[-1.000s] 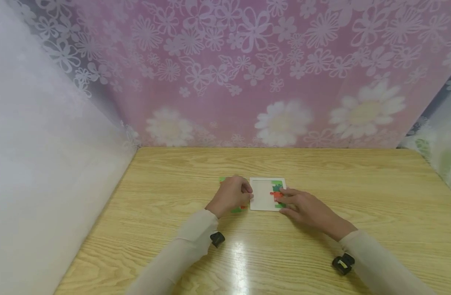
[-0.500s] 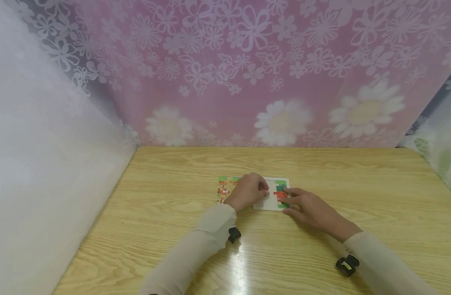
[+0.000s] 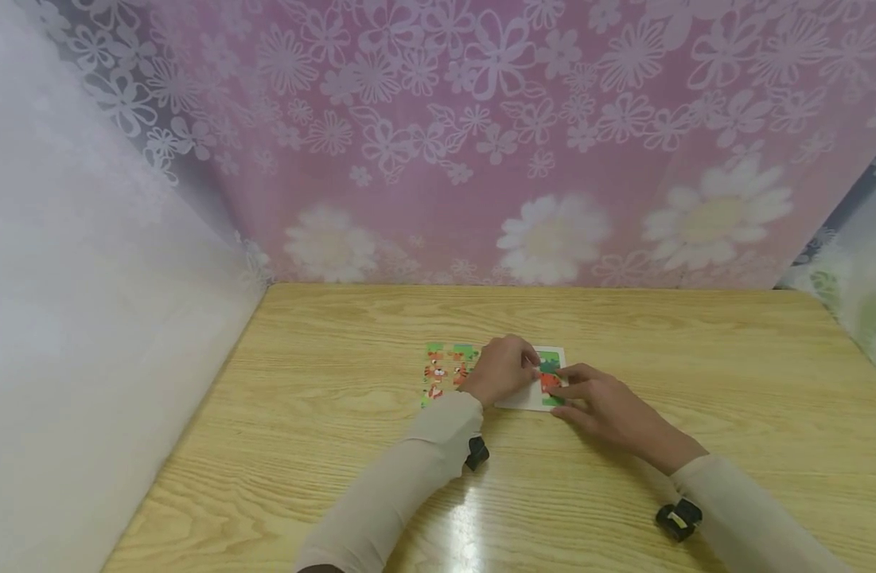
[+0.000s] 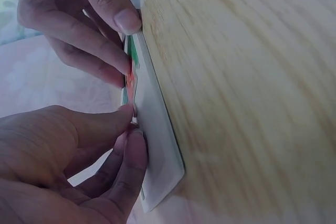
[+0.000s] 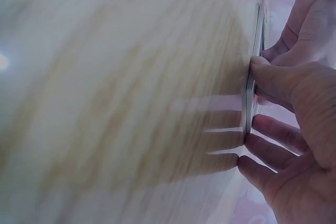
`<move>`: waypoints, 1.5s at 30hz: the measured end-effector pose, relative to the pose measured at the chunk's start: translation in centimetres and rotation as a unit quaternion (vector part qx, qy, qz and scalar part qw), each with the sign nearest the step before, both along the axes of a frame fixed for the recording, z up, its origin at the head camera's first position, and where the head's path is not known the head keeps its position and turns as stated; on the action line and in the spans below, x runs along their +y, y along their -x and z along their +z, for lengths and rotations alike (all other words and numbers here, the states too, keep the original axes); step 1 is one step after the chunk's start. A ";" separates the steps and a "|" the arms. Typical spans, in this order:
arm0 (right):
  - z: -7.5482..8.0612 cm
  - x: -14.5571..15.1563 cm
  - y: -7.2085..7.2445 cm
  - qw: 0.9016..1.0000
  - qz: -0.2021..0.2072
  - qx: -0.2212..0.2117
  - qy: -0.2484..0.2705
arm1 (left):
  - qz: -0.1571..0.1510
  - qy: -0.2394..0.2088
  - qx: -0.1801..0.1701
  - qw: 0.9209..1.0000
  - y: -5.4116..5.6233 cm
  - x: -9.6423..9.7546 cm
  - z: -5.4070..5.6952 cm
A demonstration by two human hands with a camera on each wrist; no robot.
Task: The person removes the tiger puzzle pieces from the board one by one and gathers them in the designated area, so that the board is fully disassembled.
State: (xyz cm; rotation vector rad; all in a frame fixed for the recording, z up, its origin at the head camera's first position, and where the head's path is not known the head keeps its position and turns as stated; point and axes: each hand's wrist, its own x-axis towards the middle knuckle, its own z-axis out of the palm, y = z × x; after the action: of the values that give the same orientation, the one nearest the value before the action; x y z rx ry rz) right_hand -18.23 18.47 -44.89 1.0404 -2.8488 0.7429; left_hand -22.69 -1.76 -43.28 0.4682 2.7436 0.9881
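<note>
A white puzzle board lies flat on the table, with green and red jigsaw pieces along its right side. My left hand is over the board and pinches a small puzzle piece between thumb and fingers. Only a thin pale edge of that piece shows, close to the red piece. From the right, my right hand holds the board, thumb at its near edge and a finger on the red piece. Loose puzzle pieces with an orange tiger pattern and green parts lie left of the board, partly behind my left hand.
The wood-grain table extends around the board. A pink flowered curtain hangs along its far edge, and a white cloth stands on the left. Black wrist cameras sit on both sleeves.
My left hand has moved right, from the loose pieces across the board to the red piece. More loose pieces now show. The board and right hand have shifted slightly right.
</note>
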 end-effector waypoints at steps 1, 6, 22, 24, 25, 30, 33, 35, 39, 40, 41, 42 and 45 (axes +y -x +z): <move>0.0 0.0 0.0 1.000 0.000 0.000 0.001 | 0.003 -0.002 -0.002 1.000 0.0 0.1 0.0; 0.1 0.0 0.0 1.000 0.004 0.002 0.003 | 0.016 -0.014 -0.010 1.000 0.2 0.4 -0.3; -0.1 0.1 -0.2 1.000 0.002 0.027 0.004 | 0.024 -0.024 -0.026 0.999 0.3 1.0 -0.4; -0.1 0.1 -0.2 1.000 0.002 0.028 0.004 | 0.026 -0.026 -0.029 0.999 0.2 1.1 -0.3; -0.1 0.1 -0.2 1.000 0.002 0.028 0.005 | 0.027 -0.026 -0.029 0.999 0.2 1.2 -0.2; -0.2 0.1 -0.2 1.000 0.002 0.023 0.005 | 0.036 -0.022 -0.033 0.999 0.1 1.4 -0.1; -0.2 0.1 -0.2 1.000 0.001 0.020 0.006 | 0.041 -0.019 -0.032 0.998 0.2 1.5 -0.2; -0.1 0.1 -0.2 1.000 0.000 0.019 0.006 | 0.044 -0.019 -0.033 0.998 0.3 1.5 -0.3; -0.1 0.1 -0.2 1.000 0.000 0.023 0.006 | 0.054 -0.016 -0.033 0.998 0.3 1.6 -0.3; -0.1 0.1 -0.2 1.000 -0.001 0.024 0.006 | 0.056 -0.014 -0.033 0.998 0.4 1.7 -0.3; -0.1 0.1 -0.2 1.000 0.000 0.025 0.006 | 0.057 -0.013 -0.032 0.998 0.4 1.7 -0.3; -0.2 0.1 -0.2 1.000 -0.001 0.026 0.006 | 0.059 -0.013 -0.033 0.998 0.4 1.7 -0.3; -0.3 0.1 -0.2 1.000 0.000 0.027 0.008 | 0.063 -0.013 -0.036 0.997 0.4 1.8 -0.3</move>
State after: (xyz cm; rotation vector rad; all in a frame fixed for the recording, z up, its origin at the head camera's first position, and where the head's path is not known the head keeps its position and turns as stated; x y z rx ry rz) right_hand -18.07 18.56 -45.17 1.0405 -2.7930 0.7252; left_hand -23.08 0.01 -43.62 0.2617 2.7267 1.0500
